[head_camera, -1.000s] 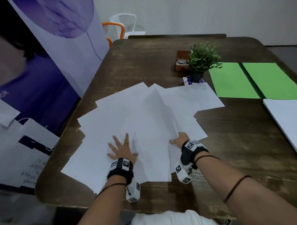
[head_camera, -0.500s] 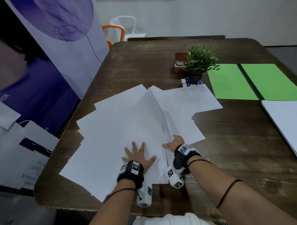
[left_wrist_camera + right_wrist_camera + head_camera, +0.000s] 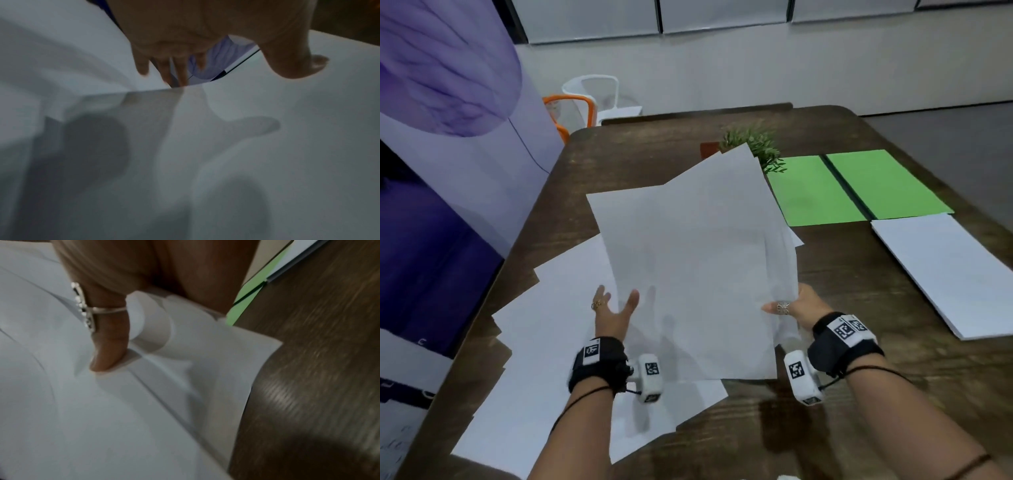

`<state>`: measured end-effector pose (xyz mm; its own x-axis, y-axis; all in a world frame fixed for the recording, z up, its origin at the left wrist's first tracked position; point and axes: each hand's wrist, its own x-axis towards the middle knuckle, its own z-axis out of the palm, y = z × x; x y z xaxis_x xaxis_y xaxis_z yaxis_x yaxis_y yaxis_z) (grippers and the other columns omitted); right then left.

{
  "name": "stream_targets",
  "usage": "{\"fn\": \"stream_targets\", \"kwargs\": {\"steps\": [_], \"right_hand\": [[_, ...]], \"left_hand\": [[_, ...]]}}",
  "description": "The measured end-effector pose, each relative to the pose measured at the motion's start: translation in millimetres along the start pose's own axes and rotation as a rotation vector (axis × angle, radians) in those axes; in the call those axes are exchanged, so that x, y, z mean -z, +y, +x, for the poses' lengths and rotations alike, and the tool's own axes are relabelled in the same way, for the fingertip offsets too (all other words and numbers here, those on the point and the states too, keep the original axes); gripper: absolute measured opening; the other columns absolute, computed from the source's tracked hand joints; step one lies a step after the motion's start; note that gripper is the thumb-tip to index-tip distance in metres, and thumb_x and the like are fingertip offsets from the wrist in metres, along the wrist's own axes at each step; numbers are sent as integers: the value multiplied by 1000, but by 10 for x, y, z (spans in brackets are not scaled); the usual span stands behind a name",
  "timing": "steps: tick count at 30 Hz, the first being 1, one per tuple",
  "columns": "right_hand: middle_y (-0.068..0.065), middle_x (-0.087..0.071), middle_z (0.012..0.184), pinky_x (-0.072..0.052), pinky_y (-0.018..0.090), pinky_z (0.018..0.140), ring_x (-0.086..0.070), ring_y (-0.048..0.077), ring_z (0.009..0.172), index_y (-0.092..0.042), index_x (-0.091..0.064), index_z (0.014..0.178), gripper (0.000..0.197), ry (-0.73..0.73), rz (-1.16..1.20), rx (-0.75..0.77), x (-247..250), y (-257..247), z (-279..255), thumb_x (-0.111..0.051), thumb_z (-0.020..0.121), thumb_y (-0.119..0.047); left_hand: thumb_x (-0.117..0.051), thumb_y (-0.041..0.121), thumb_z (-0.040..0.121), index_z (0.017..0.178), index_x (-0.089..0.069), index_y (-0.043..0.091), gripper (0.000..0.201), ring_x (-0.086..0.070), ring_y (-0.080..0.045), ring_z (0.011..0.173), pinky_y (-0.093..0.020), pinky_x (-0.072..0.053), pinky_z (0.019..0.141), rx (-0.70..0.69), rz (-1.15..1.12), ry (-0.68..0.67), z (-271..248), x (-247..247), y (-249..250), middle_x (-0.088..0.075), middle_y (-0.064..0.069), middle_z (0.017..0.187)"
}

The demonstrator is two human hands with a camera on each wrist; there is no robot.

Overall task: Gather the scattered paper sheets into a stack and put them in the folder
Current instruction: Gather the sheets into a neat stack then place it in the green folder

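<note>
Right hand (image 3: pixel 796 306) pinches the raised paper sheets (image 3: pixel 688 274) at their right edge over the table (image 3: pixel 825 428); left hand (image 3: pixel 614 313) open, fingers under the left edge. Misaligned sheets could slide out of that one-sided pinch. More sheets lie on the table, well short of the open green folder (image 3: pixel 856 186).

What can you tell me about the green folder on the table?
The green folder lies open and flat on the dark wooden table, far right, two bright green panels joined by a dark spine. It looks like thin card and holds no sheets. A small plant sits by its left corner, a separate white paper stack nearer. Neither hand touches it.
</note>
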<state>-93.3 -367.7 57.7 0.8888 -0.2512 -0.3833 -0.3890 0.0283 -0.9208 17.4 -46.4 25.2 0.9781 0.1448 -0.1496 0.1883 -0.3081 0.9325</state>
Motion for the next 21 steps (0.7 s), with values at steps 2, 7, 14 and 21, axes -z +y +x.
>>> {"fn": "stream_targets", "kwargs": {"steps": [2, 7, 14, 21], "right_hand": [[10, -71, 98, -52, 43, 89, -68, 25, 90, -10, -68, 93, 40, -13, 6, 5, 142, -18, -35, -82, 56, -12], [1, -73, 93, -56, 24, 73, -70, 13, 84, -11, -64, 101, 85, -27, 196, 33, 223, 137, -38, -95, 26, -40], [10, -68, 107, -51, 33, 87, -65, 21, 93, -2, -63, 105, 46, 169, -33, -96, 340, 428, 13, -84, 65, -12], [11, -70, 98, -53, 37, 84, -67, 25, 91, -3, -68, 98, 28, 412, -4, 237, 581, -52, -32, -78, 72, -7]], "left_hand": [[-70, 23, 83, 123, -51, 9, 45, -62, -24, 102, -33, -44, 89, -33, -104, -150, 27, -116, 127, -59, -16, 121], [-73, 23, 81, 94, -59, 16, 21, -63, -20, 88, -40, -49, 92, 103, -319, -310, -89, -605, 214, -66, -11, 105], [-52, 17, 95, 129, -44, -5, 40, -48, -31, 123, -29, -37, 99, 4, 48, -384, -444, -1306, 310, -51, -21, 132], [-47, 12, 97, 131, -38, -8, 40, -60, -31, 100, -17, -37, 81, -466, 77, -159, -763, -1526, 937, -61, -12, 110]]}}
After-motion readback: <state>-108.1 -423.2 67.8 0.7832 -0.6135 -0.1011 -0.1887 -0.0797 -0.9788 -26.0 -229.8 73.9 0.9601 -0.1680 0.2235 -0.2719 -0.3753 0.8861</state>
